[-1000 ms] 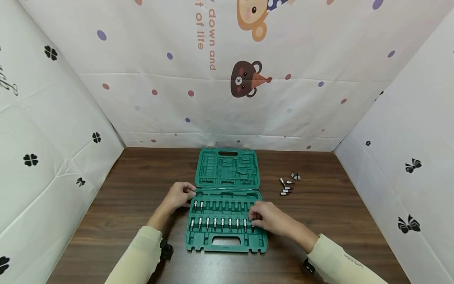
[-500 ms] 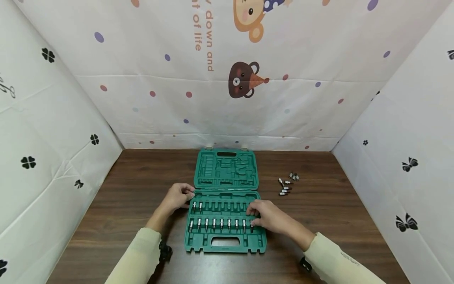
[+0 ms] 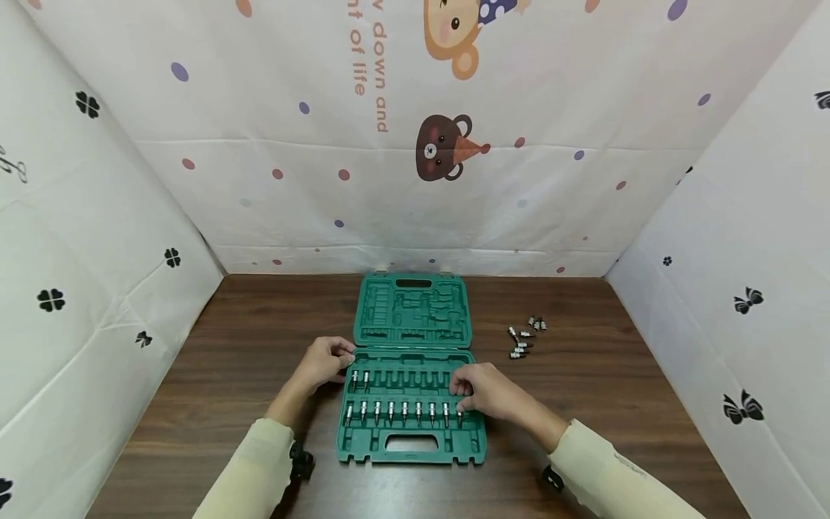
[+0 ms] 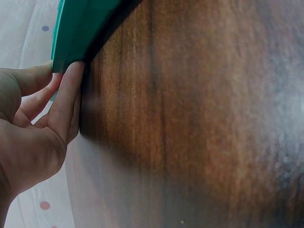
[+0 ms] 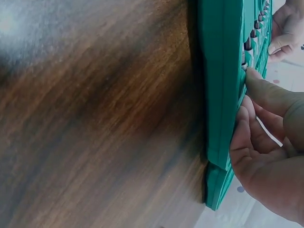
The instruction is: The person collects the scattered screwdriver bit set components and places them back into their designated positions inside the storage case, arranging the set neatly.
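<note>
A green tool case [image 3: 363,437] lies unfolded on the table, with a lower row of bit sockets in its slots and two more at the left of the upper row. My left hand [image 3: 322,362] pinches the case's left edge near the hinge, thumb above and fingers against the side, as the left wrist view shows. My right hand [image 3: 489,390] is over the right edge. Its thumb [image 5: 259,88] presses the rightmost bit socket [image 3: 460,419] of the lower row, while the other fingers bend down at the rim, apart from the thumb.
Several loose bit sockets [image 3: 519,349] lie on the wooden table [image 3: 570,375] right of the case. The case's lid [image 3: 413,310] lies back toward the printed cloth wall [image 3: 292,209]. Cloth walls also stand left and right.
My right thumb and index finger have parted a little at the rightmost bit socket, which now shows more plainly. The left hand keeps its hold. The head view has shifted slightly.
</note>
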`<state>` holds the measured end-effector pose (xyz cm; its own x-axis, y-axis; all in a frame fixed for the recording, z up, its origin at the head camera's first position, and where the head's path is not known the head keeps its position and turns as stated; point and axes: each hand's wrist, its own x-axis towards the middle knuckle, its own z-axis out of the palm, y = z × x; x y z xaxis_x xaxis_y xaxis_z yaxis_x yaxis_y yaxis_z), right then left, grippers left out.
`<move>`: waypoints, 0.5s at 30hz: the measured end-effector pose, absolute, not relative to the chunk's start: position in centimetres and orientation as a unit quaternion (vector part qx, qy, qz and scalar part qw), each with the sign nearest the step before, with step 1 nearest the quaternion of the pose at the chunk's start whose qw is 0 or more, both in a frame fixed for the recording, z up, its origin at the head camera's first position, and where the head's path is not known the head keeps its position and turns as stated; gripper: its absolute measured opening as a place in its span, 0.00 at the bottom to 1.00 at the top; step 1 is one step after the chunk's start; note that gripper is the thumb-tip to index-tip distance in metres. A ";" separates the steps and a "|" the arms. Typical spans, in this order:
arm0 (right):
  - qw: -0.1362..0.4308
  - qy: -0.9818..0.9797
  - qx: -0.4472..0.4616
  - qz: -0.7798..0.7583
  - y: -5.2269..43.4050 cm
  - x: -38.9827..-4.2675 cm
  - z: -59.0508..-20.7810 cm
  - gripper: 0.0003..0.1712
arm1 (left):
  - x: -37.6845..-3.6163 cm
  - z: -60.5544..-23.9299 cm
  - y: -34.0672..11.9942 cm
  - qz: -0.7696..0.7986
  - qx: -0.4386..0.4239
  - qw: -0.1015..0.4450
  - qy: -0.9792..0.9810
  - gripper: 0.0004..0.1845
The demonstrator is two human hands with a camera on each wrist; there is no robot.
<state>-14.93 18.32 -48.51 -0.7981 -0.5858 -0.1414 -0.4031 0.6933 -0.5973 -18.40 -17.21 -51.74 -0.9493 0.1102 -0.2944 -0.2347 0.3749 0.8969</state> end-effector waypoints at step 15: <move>0.134 0.903 -0.296 -0.280 19.1 -14.4 -49.0 0.10 | -18.6 -52.0 -17.2 0.561 -0.039 0.155 0.812 0.09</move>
